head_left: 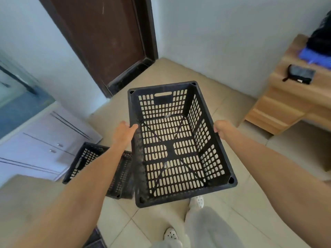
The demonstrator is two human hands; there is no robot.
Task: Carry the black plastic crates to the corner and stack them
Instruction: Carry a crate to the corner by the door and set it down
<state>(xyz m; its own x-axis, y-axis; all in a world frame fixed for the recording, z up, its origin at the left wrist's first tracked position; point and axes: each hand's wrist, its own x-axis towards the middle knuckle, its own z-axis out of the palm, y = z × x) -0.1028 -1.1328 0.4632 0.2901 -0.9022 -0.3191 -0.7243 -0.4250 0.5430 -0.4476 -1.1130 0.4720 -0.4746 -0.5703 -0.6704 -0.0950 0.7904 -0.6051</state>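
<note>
I hold an empty black slotted plastic crate (179,145) in the air above the tiled floor, its open top facing me. My left hand (124,132) grips its left long rim and my right hand (222,127) grips its right long rim. A second black crate (93,158) rests on the floor to the lower left, partly hidden behind my left forearm and the carried crate. The corner between the dark door and the white wall lies ahead, beyond the carried crate.
A dark brown door (100,38) stands ahead on the left. White cabinets (44,140) line the left side. A wooden desk (295,97) with a black pouch and blue cloth stands at the right. My legs and white shoes (197,201) are below the crate.
</note>
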